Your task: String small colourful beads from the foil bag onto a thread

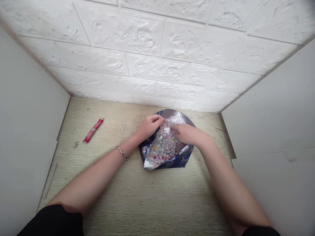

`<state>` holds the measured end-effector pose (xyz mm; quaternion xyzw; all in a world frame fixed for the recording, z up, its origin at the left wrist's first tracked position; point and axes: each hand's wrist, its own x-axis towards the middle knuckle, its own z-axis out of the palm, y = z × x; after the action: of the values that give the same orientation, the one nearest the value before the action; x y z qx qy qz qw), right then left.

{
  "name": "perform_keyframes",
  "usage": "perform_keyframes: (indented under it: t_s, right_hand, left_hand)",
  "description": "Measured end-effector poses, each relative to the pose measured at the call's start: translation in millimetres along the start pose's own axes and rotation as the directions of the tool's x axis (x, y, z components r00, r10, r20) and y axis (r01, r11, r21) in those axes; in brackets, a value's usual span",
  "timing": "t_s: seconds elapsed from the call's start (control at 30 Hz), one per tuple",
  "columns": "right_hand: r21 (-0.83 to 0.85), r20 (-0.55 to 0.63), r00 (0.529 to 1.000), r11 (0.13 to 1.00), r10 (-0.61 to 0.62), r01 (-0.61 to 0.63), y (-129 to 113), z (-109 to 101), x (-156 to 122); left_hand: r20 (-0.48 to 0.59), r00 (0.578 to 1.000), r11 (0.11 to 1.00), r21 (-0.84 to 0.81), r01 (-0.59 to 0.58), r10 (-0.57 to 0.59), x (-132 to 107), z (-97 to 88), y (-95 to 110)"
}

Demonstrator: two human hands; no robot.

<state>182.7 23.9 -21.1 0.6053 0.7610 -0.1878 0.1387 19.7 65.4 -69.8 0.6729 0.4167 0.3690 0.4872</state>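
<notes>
Many small coloured beads [162,144], mostly clear, white and pink, lie heaped in a silver-lined, dark blue patterned sheet [176,162] folded up at its edges. My left hand [150,126] is at the upper left of the heap, thumb and forefinger pinched together. Whatever sits between those fingertips is too small to make out. From the right, my right hand [185,133] reaches over the heap, its fingers bent and its fingertips touching the beads. Whether a bead is between them cannot be seen.
A red narrow packet [93,130] lies left on the pale wooden table [147,203]. Small shiny pieces [75,144] are near it. Fine thread [214,123] trails at the right rear. A white brick-patterned wall [142,65] stands behind, with grey panels on both sides.
</notes>
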Motion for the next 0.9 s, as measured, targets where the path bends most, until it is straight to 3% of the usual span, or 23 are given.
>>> perform_keyframes:
  t_s: [0.13, 0.33, 0.67, 0.8, 0.9]
  right_hand:
    - [0.074, -0.048, 0.999, 0.997, -0.025, 0.028, 5, 0, 3]
    - [0.12, -0.219, 0.976, 0.993, 0.012, 0.015, 4, 0, 3]
    - [0.08, -0.14, 0.99, 0.997, 0.011, 0.0, 5, 4, 9]
    - [0.082, -0.215, 0.976, 0.997, 0.022, -0.005, 7, 6, 10]
    - [0.078, -0.261, 0.964, 0.995, -0.039, 0.062, 6, 9, 12]
  left_hand:
    - [-0.001, 1.0, 1.0, -0.002, -0.003, 0.003, 0, 0.3, -1]
    - [0.007, 1.0, 1.0, -0.018, 0.004, -0.003, 0, 0.5, 0]
    - [-0.006, 1.0, 1.0, -0.014, 0.012, -0.012, 1, 0.0, 0]
    - [-0.003, 1.0, 1.0, -0.015, 0.019, -0.019, 0, -0.1, 0]
    - [-0.003, 1.0, 1.0, -0.013, 0.02, -0.02, 0, 0.0, 0]
